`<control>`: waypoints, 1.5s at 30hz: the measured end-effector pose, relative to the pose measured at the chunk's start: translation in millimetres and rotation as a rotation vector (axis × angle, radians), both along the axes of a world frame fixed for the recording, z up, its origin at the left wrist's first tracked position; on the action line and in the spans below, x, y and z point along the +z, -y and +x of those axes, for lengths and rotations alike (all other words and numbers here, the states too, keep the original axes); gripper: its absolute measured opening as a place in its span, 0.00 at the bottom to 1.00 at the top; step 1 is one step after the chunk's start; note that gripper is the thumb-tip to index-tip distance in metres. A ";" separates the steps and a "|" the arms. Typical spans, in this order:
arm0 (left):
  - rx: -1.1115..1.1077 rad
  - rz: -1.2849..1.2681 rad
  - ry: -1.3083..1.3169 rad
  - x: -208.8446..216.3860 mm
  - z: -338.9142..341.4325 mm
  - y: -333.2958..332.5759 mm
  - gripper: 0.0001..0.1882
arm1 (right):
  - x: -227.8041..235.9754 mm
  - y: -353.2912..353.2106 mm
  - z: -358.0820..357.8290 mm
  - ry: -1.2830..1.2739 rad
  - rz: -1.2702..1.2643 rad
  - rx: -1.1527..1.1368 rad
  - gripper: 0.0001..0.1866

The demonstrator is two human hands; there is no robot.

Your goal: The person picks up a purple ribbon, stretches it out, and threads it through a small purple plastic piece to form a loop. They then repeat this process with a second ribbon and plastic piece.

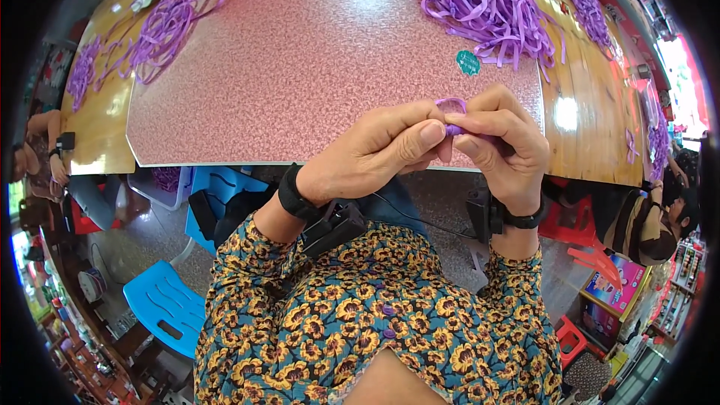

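Observation:
Both my hands meet over the near edge of the pink speckled table, right of the middle, on one purple ribbon point(453, 130). A small loop of it stands up above my fingers, and a knot or fold shows between the fingertips. My left hand point(390, 139) pinches the ribbon from the left with thumb and forefinger. From the right, my right hand point(510, 142) grips it between thumb and bent fingers. Much of the ribbon is hidden inside the hands. A large heap of purple ribbons point(480, 4) lies beyond my right hand.
The pink tabletop point(285, 67) bears a green round sticker point(467, 63). More purple ribbons point(169, 30) lie on the yellow wooden table at the left. Blue plastic stools point(163, 304) stand below left, a red stool point(568, 219) at right. People sit at both sides.

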State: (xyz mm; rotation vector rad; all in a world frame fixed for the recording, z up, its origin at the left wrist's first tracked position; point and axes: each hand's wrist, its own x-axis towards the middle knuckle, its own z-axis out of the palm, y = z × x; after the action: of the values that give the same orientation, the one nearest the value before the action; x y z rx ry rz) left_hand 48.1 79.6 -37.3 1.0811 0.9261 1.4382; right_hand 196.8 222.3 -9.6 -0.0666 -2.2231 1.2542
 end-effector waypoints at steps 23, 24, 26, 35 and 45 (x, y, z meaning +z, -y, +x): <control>0.236 0.123 -0.065 -6.5 19.7 2.4 0.15 | 3.7 11.0 -3.3 -0.046 -0.046 -0.033 0.08; 0.236 0.123 -0.064 -6.3 19.0 2.3 0.15 | 4.9 11.6 -3.0 -0.049 -0.043 -0.036 0.08; 0.243 0.136 -0.109 -5.0 17.5 2.6 0.14 | 9.9 11.8 -1.3 -0.047 0.059 -0.061 0.07; 0.347 0.156 -0.529 8.3 13.6 6.1 0.13 | 30.3 7.0 -2.0 -0.047 0.427 -0.038 0.08; 0.066 -0.062 0.068 12.3 5.9 11.0 0.18 | 27.4 -2.4 -18.2 -0.061 0.367 0.075 0.07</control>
State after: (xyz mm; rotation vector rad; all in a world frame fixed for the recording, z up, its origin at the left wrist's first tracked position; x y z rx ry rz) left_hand 54.0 68.6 -25.0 0.9577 0.9591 1.4811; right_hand 178.6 224.7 17.9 0.1958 -2.3829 0.8538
